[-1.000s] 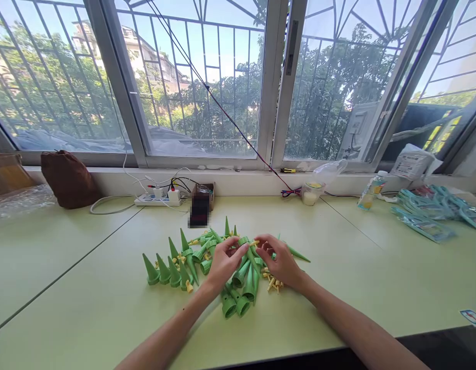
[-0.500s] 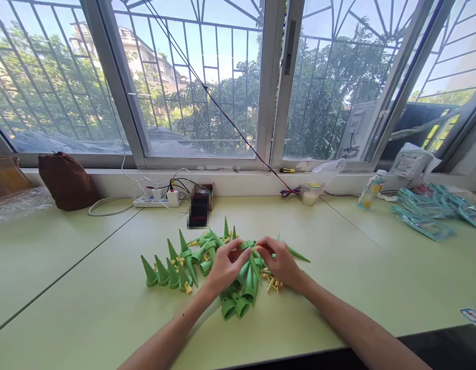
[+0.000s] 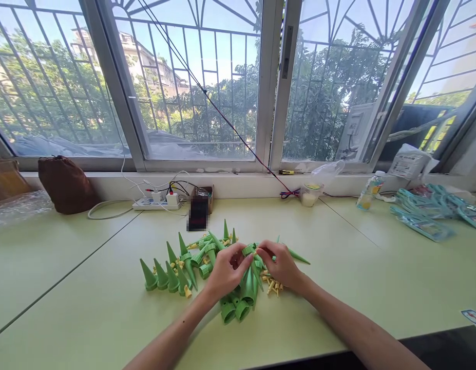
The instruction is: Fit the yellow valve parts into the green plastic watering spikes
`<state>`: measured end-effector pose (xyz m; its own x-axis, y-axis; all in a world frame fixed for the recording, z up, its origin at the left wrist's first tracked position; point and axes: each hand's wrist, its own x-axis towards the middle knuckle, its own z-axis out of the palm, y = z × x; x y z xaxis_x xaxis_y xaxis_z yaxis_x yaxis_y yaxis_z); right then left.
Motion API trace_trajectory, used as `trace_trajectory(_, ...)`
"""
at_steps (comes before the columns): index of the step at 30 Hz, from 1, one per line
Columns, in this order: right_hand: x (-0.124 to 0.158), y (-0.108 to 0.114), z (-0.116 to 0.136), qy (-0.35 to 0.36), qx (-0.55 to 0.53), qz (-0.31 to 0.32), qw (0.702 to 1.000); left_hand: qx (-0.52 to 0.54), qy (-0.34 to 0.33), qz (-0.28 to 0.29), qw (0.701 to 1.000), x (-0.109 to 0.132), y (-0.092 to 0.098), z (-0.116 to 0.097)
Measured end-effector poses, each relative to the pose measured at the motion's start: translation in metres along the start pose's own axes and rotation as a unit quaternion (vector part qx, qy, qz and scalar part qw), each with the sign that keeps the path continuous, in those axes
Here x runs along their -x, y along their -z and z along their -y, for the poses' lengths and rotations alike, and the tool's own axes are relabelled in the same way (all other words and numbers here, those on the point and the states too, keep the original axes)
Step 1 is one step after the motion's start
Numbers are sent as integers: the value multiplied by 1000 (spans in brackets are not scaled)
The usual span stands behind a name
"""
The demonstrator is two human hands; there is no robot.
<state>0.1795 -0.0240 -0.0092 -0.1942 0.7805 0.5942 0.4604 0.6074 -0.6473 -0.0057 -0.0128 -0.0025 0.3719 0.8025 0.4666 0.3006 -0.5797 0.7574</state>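
Observation:
My left hand (image 3: 230, 270) is closed around the ribbed collar of a green plastic spike (image 3: 248, 250), thumb and fingers pinching it above the pile. Against that collar, the fingertips of my right hand (image 3: 278, 262) are pinched together on a small yellow plastic nozzle (image 3: 255, 252), mostly covered by the fingers. Beneath both hands lies a heap of green spikes (image 3: 247, 288), some with open round ends facing me. Loose yellow nozzles (image 3: 274, 285) lie just below my right hand. Left of the heap, several green cones (image 3: 162, 276) stand point up with yellow pieces among them.
Along the back stand a brown drawstring bag (image 3: 68, 185), a power strip (image 3: 156, 203), a small box (image 3: 205, 199), a plastic cup (image 3: 310, 195) and a bottle (image 3: 370, 191). Bagged light-blue items (image 3: 424, 213) lie at right. The table's front edge (image 3: 299, 359) is near me.
My left thumb and the collar of the held spike have shifted slightly right, closer to my right fingertips. The yellow nozzle now shows between the two hands. The pile looks the same.

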Motion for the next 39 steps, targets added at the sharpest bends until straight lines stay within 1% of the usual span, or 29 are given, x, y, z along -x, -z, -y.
trace_trajectory(19, 1, -1, -4, 2, 29, 5, 1000, -77, -60, 5, 995, 1, -1, -5)
trace_trajectory(39, 0, -2, -5, 19, 55, 11, 998, -83, -66, 34, 994, 2, 0, -6)
